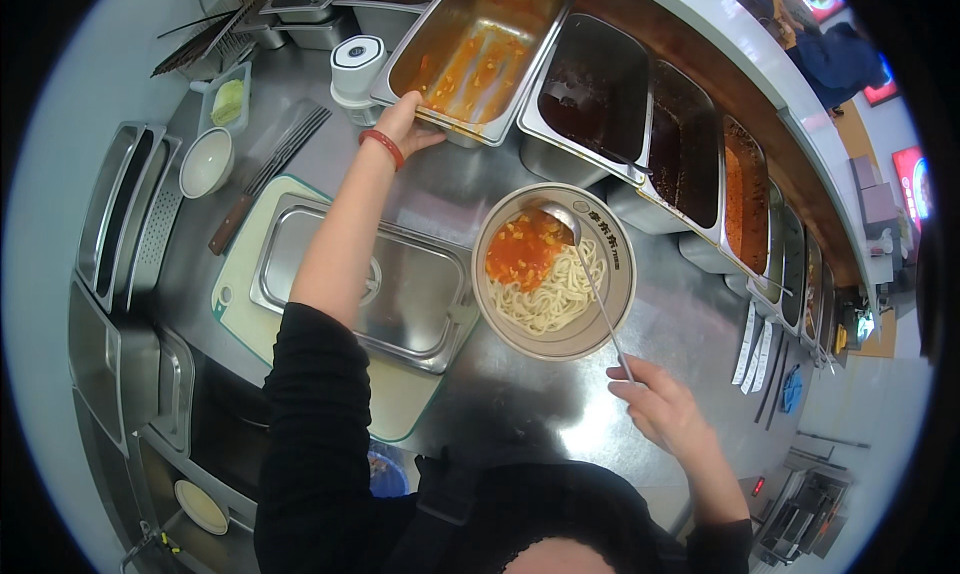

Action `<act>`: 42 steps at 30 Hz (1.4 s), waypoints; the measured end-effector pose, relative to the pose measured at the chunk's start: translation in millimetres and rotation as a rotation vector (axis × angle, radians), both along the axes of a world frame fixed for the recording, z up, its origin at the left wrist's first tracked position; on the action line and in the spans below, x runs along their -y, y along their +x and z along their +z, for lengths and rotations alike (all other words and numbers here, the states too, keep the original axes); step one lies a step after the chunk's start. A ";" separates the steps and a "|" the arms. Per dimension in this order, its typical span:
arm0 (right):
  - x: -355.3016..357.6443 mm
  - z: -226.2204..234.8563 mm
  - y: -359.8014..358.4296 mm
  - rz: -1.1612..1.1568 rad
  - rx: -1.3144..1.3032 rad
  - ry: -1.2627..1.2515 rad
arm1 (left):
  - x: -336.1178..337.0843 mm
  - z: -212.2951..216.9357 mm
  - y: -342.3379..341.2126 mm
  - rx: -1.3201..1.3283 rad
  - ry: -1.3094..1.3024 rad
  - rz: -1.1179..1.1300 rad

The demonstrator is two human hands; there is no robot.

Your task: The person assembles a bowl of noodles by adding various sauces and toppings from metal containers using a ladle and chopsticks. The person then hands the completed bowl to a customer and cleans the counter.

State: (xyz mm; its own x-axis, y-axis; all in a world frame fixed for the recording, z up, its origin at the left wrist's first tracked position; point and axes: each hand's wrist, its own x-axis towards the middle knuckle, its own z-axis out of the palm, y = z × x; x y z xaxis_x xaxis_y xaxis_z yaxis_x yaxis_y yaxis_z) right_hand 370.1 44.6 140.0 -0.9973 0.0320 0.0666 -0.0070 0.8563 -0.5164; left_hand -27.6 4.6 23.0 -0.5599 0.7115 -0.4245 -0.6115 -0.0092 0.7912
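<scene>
With my left hand (408, 129), a red bracelet at its wrist, I grip the near rim of a deep steel pan (440, 59). A thin layer of orange-red sauce with small pieces coats the pan's bottom; the pan looks tilted toward me. My right hand (660, 404) is closed around the long handle of a metal ladle (600, 299). The ladle's head rests in a wide beige bowl (622, 284), at the edge of a red chunky sauce (522, 249). That sauce lies over the left of the pale thick noodles (545, 304).
Pans of dark sauce (590, 94) line the back right. A steel lid (420, 294) lies on a cutting board (230, 319) under my left forearm. Nearby are a knife (235, 219), a small white bowl (207, 162) and a white lidded device (357, 69). Chopsticks (772, 379) lie at right.
</scene>
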 end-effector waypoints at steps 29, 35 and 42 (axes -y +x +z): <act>-25.6 8.2 -76.7 -0.582 -0.679 -1.271 | 1.5 -6.1 7.7 -0.024 -0.082 0.082; -36.5 -9.6 -179.0 -0.447 -0.596 -1.375 | 8.9 8.9 17.6 -0.078 -0.159 0.102; -40.5 -45.5 -219.1 -0.529 -0.376 -1.395 | 0.8 24.7 26.0 -0.141 -0.236 0.056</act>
